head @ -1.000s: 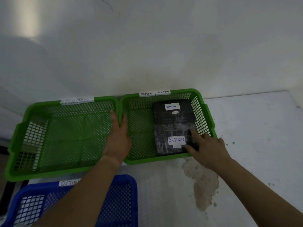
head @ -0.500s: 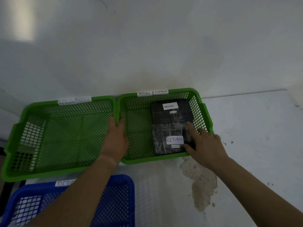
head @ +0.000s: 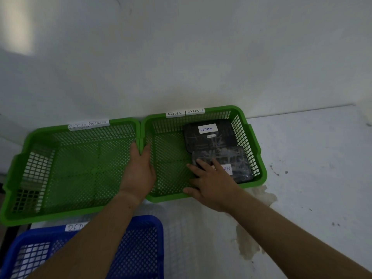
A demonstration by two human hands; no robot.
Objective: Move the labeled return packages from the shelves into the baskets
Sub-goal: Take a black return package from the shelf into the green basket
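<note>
Two green mesh baskets stand side by side against the wall, both tagged "RETURN OVERDUE". The left basket [head: 50, 129] holds nothing. The right basket [head: 221, 108] holds two black packages with white "RETURN" labels: a far package [head: 209, 141] and a near package [head: 239, 158] that overlaps it. My left hand [head: 140, 172] straddles the rims where the two baskets meet, thumb in the right one, fingers in the left one. My right hand [head: 213, 184] lies flat with spread fingers on the near package's left part, half covering its label, with its thumb at the front rim.
A blue mesh basket [head: 141, 238] with a "RETURN" tag sits below at the lower left, partly under my left forearm. The white surface [head: 312, 178] extends to the right and bears a brownish stain [head: 249, 244]. A white wall rises directly behind the baskets.
My right hand slid from the near package's right edge to its left part, over the label. The near package shifted right, toward the basket's side wall. My left hand stayed on the rims.
</note>
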